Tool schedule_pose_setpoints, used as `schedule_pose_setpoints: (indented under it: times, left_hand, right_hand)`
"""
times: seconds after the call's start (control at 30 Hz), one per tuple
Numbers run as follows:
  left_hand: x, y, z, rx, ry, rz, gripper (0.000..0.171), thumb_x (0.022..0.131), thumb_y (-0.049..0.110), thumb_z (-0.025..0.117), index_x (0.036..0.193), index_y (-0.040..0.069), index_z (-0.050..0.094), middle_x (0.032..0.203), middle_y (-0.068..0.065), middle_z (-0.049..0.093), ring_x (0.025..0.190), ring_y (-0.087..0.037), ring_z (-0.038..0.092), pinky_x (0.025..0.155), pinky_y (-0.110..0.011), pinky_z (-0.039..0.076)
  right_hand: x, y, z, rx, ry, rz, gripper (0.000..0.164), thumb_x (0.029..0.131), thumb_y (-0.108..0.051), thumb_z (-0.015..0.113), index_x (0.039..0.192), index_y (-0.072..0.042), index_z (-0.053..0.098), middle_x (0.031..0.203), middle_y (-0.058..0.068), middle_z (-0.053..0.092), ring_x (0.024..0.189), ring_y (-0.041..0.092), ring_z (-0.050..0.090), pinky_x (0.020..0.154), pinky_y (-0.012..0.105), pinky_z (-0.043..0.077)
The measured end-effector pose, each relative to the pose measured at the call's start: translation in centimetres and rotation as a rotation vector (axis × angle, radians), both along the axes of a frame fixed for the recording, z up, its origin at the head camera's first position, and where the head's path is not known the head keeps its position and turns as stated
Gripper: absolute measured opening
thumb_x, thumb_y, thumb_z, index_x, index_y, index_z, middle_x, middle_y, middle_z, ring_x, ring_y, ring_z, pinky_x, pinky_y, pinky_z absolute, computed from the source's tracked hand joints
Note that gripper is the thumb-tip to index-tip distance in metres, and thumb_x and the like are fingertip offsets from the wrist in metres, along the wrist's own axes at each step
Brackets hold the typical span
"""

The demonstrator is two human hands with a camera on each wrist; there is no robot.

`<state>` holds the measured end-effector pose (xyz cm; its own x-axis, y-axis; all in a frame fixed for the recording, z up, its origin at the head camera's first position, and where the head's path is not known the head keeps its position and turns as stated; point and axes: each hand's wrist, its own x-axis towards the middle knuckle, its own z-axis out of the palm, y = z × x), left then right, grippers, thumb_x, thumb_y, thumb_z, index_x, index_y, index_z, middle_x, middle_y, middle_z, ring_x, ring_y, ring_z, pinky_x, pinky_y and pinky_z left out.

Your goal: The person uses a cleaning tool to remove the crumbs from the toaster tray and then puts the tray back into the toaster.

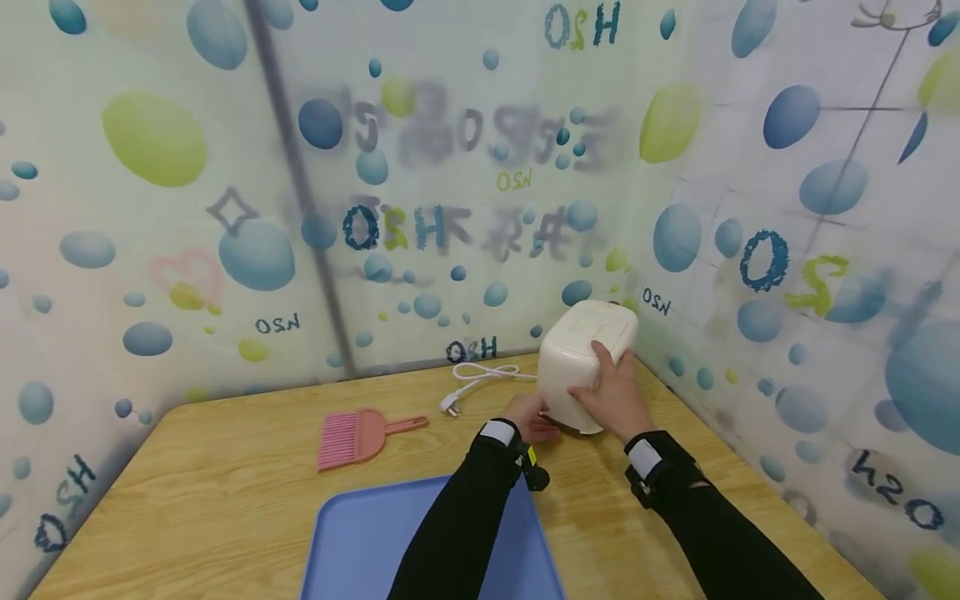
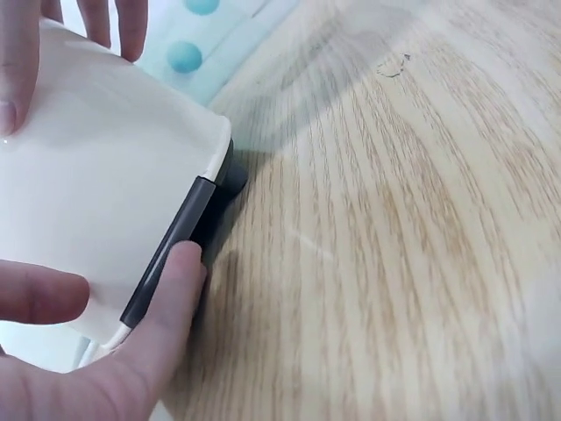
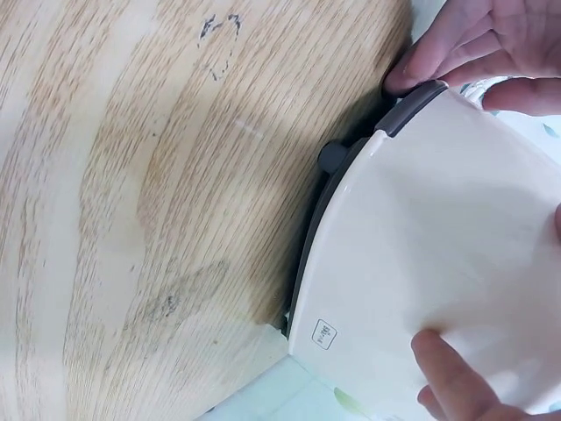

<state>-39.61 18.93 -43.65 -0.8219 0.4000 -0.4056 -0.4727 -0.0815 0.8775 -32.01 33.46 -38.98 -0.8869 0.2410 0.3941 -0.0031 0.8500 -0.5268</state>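
Observation:
A white toaster (image 1: 567, 367) with a dark grey strip (image 2: 171, 250) along its lower edge stands at the back right of the table. My left hand (image 1: 531, 418) is at its lower front corner. In the left wrist view, one left finger lies against the dark strip and the thumb is by the white wall. My right hand (image 1: 617, 396) grips the body from the right, fingers spread over the top and side. A small dark foot (image 3: 332, 156) shows under the toaster in the right wrist view. Whether the toaster is fully off the table I cannot tell.
A white power cord with its plug (image 1: 450, 405) lies left of the toaster. Further left are a pink brush and dustpan-like piece (image 1: 370, 435). A blue tray (image 1: 375, 533) sits at the front. Patterned curtains (image 1: 450, 167) border the table behind and at right.

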Motion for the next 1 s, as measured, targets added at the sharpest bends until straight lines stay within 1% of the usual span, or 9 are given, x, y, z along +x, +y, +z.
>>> schedule_pose_setpoints:
  times: [0.13,0.27,0.37,0.47,0.6,0.67,0.73,0.93,1.0]
  left_hand:
    - [-0.6,0.4,-0.8,0.034,0.006,0.006,0.025,0.094,0.000,0.060,0.118,-0.006,0.064,0.094,-0.021,0.066,0.083,-0.029,0.068,0.084,-0.041,0.060]
    - [-0.9,0.6,-1.2,0.049,0.028,0.014,0.022,0.093,-0.004,0.060,0.113,-0.003,0.069,0.093,-0.018,0.070,0.078,-0.024,0.068,0.081,-0.039,0.061]
    - [-0.7,0.3,-1.0,0.081,0.019,0.011,0.017,0.093,-0.004,0.063,0.108,-0.001,0.071,0.090,-0.015,0.070,0.078,-0.023,0.067,0.085,-0.039,0.060]
    - [0.3,-0.2,0.1,0.108,0.012,0.025,0.018,0.092,-0.007,0.063,0.107,-0.003,0.071,0.089,-0.014,0.069,0.081,-0.023,0.067,0.093,-0.041,0.057]
    - [0.3,0.2,-0.1,0.073,0.020,0.086,0.020,0.089,-0.015,0.062,0.105,-0.006,0.070,0.084,-0.012,0.069,0.075,-0.020,0.067,0.083,-0.037,0.060]
    - [-0.5,0.8,-1.0,0.036,0.025,0.117,0.021,0.088,-0.017,0.062,0.103,-0.006,0.069,0.082,-0.012,0.069,0.068,-0.018,0.067,0.073,-0.033,0.061]
    - [-0.8,1.2,-1.4,0.014,0.020,0.142,0.022,0.086,-0.019,0.061,0.103,-0.007,0.068,0.082,-0.012,0.068,0.065,-0.017,0.066,0.068,-0.031,0.061]
    - [-0.4,1.4,-1.2,-0.050,0.020,0.199,0.023,0.085,-0.021,0.058,0.102,-0.008,0.065,0.086,-0.014,0.067,0.067,-0.019,0.066,0.069,-0.031,0.061]
    - [-0.2,1.4,-1.2,-0.061,0.011,0.205,0.022,0.085,-0.020,0.056,0.101,-0.008,0.065,0.085,-0.014,0.066,0.067,-0.019,0.066,0.068,-0.031,0.061]
  right_hand:
    - [0.1,-0.4,0.3,-0.002,-0.005,0.004,0.086,0.090,-0.021,0.077,0.156,-0.004,0.025,0.144,0.042,0.017,0.105,0.054,0.054,0.090,0.065,0.051]
    - [0.1,-0.6,0.4,0.003,-0.005,0.007,0.086,0.090,-0.021,0.076,0.156,-0.004,0.024,0.144,0.043,0.016,0.103,0.054,0.056,0.089,0.065,0.052]
    - [0.1,-0.6,0.4,0.010,-0.006,0.008,0.086,0.090,-0.021,0.076,0.156,-0.003,0.023,0.144,0.043,0.016,0.102,0.054,0.057,0.088,0.065,0.052]
    - [0.2,-0.6,0.4,0.012,-0.009,0.011,0.086,0.091,-0.020,0.076,0.156,-0.003,0.022,0.145,0.044,0.015,0.102,0.056,0.057,0.088,0.065,0.052]
    - [0.1,-0.5,0.5,0.002,-0.013,0.012,0.086,0.092,-0.018,0.075,0.157,-0.004,0.021,0.147,0.044,0.012,0.106,0.058,0.057,0.088,0.065,0.051]
    - [0.1,-0.4,0.5,-0.005,-0.014,0.008,0.086,0.092,-0.017,0.075,0.157,-0.004,0.021,0.148,0.043,0.012,0.107,0.058,0.056,0.089,0.065,0.051]
    - [0.0,-0.3,0.5,-0.006,-0.014,0.002,0.086,0.092,-0.017,0.075,0.157,-0.004,0.021,0.148,0.043,0.011,0.107,0.058,0.056,0.089,0.065,0.051]
    - [-0.2,-0.3,0.1,-0.003,-0.029,-0.009,0.087,0.091,-0.019,0.076,0.158,-0.005,0.022,0.149,0.042,0.013,0.103,0.055,0.058,0.087,0.063,0.052]
    - [-0.2,-0.3,-0.1,-0.004,-0.038,-0.013,0.087,0.091,-0.020,0.076,0.158,-0.005,0.022,0.149,0.042,0.012,0.102,0.054,0.059,0.086,0.063,0.053]
